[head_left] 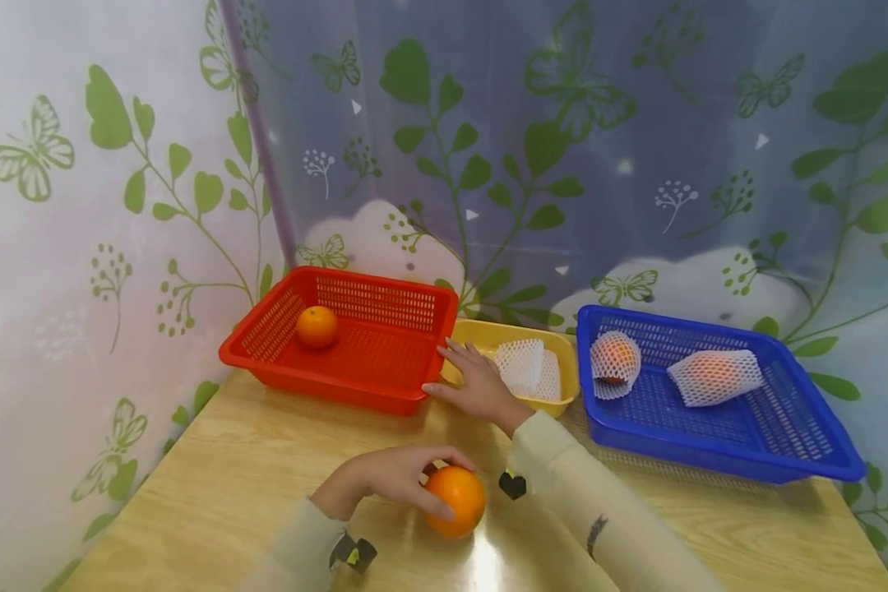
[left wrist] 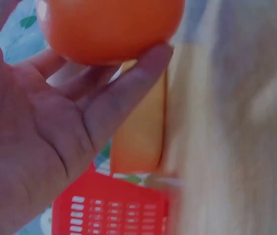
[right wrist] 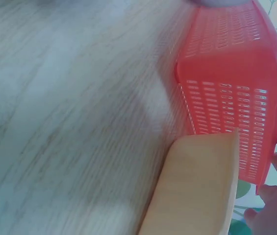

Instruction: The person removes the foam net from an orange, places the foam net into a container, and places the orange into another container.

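Orange fruit point(head_left: 462, 503) gripped in L hand point(head_left: 395, 477), worktop point(head_left: 266, 460) contact unclear; R hand point(head_left: 481, 384) w/ fingers spread at red basket's point(head_left: 340, 395) rim, nr yellow tub point(right wrist: 192, 181).

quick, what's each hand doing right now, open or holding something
Left hand: closed, holding an orange.
Right hand: open, at the edge of the red basket.

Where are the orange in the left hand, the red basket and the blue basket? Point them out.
Held orange point(head_left: 462, 500): head view, its exposed peel.
Red basket point(head_left: 366, 352): head view, bare floor.
Blue basket point(head_left: 684, 427): head view, bare floor.
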Tool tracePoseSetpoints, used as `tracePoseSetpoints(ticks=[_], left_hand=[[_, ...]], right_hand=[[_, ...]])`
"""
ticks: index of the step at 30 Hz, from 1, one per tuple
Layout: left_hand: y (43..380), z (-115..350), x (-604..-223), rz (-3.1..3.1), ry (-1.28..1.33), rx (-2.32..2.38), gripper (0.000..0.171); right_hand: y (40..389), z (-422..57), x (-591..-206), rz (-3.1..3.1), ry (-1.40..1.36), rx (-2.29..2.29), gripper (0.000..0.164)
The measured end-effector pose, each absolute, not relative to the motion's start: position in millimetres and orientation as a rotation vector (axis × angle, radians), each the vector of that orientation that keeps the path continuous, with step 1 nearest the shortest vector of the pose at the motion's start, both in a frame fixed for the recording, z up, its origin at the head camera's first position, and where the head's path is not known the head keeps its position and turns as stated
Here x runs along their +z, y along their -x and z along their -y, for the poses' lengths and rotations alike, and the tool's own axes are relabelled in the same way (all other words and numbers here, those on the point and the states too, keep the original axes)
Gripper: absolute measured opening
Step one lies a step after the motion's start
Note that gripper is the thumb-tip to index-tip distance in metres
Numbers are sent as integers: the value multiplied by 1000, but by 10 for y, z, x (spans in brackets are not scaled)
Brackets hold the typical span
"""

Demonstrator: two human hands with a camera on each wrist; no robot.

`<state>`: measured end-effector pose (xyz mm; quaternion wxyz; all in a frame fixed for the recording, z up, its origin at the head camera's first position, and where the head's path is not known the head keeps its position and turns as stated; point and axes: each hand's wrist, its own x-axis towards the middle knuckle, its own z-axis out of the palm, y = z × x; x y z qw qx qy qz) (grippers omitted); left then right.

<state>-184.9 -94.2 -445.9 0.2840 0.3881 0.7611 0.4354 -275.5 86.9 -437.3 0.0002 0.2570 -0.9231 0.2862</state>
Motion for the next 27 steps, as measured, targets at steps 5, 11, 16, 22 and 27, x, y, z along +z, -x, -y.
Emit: tracePoseSetpoints(ticks=[5, 11, 16, 22, 27], left_hand=[[1952, 1092, -4344, -1944, -1109, 1239, 54], [2046, 1246, -4181, -1909, -1112, 1296, 68], [2098, 1321, -4051, -1955, -1115, 1274, 73], [2177, 1335, -3949, -2028, -1080, 1288, 62], [2258, 1338, -3840, -2119, -1027, 1298, 59]], right_hand=[[2750, -863, -4318, 2920, -863, 885, 76], [2753, -853, -4273, 2954, -869, 866, 76], [2752, -855, -4253, 2991, -856, 856, 77], [2767, -853, -4269, 3001, -844, 787, 73], [2764, -843, -4253, 3015, -822, 772, 67]])
